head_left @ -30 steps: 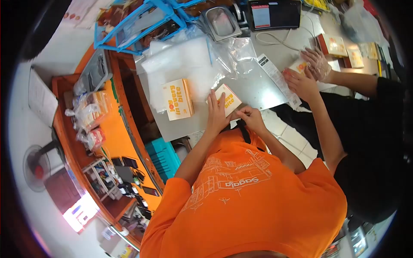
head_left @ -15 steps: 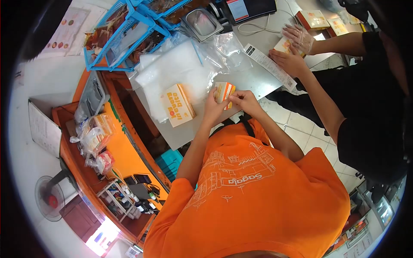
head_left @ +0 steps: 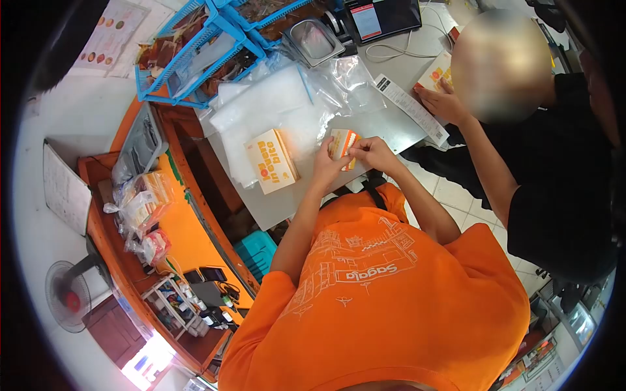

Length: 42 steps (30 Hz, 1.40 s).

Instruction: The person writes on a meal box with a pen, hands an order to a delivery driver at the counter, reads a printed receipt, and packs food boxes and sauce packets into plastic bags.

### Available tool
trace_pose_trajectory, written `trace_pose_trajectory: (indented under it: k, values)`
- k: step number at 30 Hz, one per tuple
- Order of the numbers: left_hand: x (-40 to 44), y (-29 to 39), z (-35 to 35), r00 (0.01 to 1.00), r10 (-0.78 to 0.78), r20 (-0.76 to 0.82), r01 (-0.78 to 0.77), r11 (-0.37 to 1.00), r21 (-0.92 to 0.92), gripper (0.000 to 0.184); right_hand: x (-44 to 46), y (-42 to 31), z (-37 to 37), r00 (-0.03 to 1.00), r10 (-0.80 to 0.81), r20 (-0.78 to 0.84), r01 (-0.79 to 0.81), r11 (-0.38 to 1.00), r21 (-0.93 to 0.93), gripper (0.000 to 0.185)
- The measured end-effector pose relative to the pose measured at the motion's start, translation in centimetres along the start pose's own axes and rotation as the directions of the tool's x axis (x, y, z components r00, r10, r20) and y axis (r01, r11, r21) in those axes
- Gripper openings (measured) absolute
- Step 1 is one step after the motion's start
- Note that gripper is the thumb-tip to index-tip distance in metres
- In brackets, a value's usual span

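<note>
A small white and orange printed carton (head_left: 340, 142) is held over the front edge of the metal table. My left hand (head_left: 326, 164) grips its left side, thumb across the near face. The fingers of my right hand (head_left: 373, 154) are closed in a pinch at the carton's right edge, by the orange and yellow stripes. Left of my hands, a larger white and orange carton (head_left: 270, 161) with printed lettering lies on the table, partly over a stack of clear plastic bags (head_left: 261, 107).
Blue plastic baskets (head_left: 195, 55) with packets stand at the far left, beside a steel pan (head_left: 314, 40) and a tablet screen (head_left: 381, 16). A long paper receipt (head_left: 411, 109) lies right of centre. A co-worker's hand (head_left: 447, 104) touches another carton (head_left: 435, 72).
The co-worker's head has leaned into view, covering their gloved hand and the cartons behind it. My hands keep hold of the small carton, with only slight finger movement.
</note>
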<state>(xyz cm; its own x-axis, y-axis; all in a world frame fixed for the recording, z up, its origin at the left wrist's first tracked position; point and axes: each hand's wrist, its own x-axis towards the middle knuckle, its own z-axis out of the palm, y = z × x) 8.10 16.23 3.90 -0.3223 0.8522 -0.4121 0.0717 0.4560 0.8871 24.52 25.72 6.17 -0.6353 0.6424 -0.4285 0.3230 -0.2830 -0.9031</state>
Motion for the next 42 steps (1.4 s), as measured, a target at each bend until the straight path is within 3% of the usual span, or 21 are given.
trace_pose_trajectory:
  k: [4,7,9,11,15,17,20,24,27,30,33,36,39,42]
  values:
    - [0.4,-0.7,0.1,0.999,0.032,0.01,-0.032,0.999,-0.015,0.08,0.1,-0.7,0.1,0.998,0.008,-0.061,-0.016,0.991,-0.135,0.022]
    - [0.2,-0.7,0.0,1.0,0.017,0.016,-0.018,0.999,0.035,0.078,1.2,2.3,0.6,0.987,-0.111,-0.118,0.094,0.985,-0.144,0.023]
    - [0.2,-0.5,0.1,0.999,0.013,0.044,-0.012,1.0,-0.02,0.075,1.7,3.5,0.4,0.986,-0.111,-0.122,0.07,0.953,-0.295,0.024]
    - [-0.2,0.6,0.0,0.998,0.07,-0.001,-0.069,0.984,0.163,0.075,1.4,2.3,0.6,0.992,-0.003,-0.128,-0.029,0.969,-0.246,0.023]
    - [0.7,-2.2,-0.2,0.999,-0.005,0.038,0.004,1.0,0.03,0.076,1.2,1.5,0.1,0.994,-0.061,-0.089,0.03,0.948,-0.316,0.026]
    - [0.3,-0.7,-0.3,0.997,0.031,0.064,-0.037,0.995,0.09,0.077,1.4,2.0,-0.2,0.983,-0.172,-0.058,0.139,0.921,-0.363,0.036]
    - [-0.2,0.9,0.0,0.989,-0.079,0.128,0.097,0.985,-0.145,0.083,2.8,4.1,0.4,0.995,-0.044,-0.09,-0.013,0.832,-0.555,0.053]
    - [0.3,0.5,-0.4,0.98,-0.107,0.165,0.134,0.978,-0.16,0.084,2.5,5.0,0.4,0.992,0.03,-0.119,-0.1,0.756,-0.647,0.076]
    - [-0.2,1.8,-0.2,0.972,-0.132,0.193,0.163,0.974,-0.157,0.085,2.1,5.3,-0.3,0.992,0.126,-0.031,-0.123,0.833,-0.54,0.078]
    - [0.4,0.9,-0.4,0.97,-0.133,0.203,0.167,0.973,-0.16,0.086,1.9,6.5,0.5,0.994,-0.094,-0.052,0.065,0.912,-0.406,0.074]
    - [0.5,0.8,-0.7,0.965,-0.159,0.21,0.196,0.965,-0.174,0.087,1.3,6.3,1.1,0.98,-0.195,-0.027,0.177,0.933,-0.312,0.062]
    - [0.8,-0.3,-0.9,0.967,-0.133,0.215,0.173,0.968,-0.179,0.088,-0.2,4.6,0.1,0.988,-0.096,0.12,0.113,0.984,-0.141,0.049]
    - [-0.2,1.1,-0.5,0.974,-0.177,0.139,0.195,0.972,-0.129,0.089,1.8,9.6,0.0,0.96,-0.115,0.255,0.071,0.982,0.176,0.04]
    - [1.3,-3.2,-1.3,0.987,0.152,-0.057,-0.139,0.972,0.192,0.094,-3.6,0.2,0.5,0.987,-0.048,0.154,-0.021,0.91,0.414,0.039]
